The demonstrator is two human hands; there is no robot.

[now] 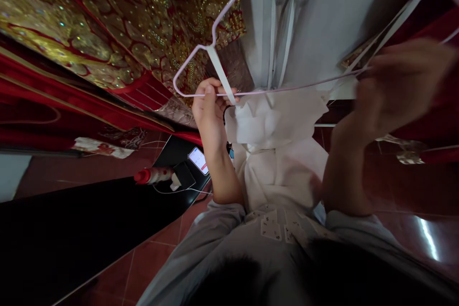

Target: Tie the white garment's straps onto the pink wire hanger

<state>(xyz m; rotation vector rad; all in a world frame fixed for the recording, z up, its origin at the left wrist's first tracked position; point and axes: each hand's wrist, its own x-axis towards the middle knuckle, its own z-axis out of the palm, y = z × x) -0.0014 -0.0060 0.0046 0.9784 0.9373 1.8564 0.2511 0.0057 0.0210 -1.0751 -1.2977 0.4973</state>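
One camera, worn on the head, looks forward and steeply down over the wearer's shirt (pixel 225 234), close above the hands (pixel 210 110), taking in the desk (pixel 89 220) at left and tiled floor (pixel 154 258) farther below.

Left hand (pixel 211 103) holds a hanger (pixel 287 89), blurred right hand (pixel 398 88) apparently near

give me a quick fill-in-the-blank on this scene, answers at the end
The blurred hand is the ____ one.
By the left hand, a white strap hangs from the ____.
The phone lies on a table coloured ____.
The bottle has a ____ cap.

Missing words: right; hanger; black; red.
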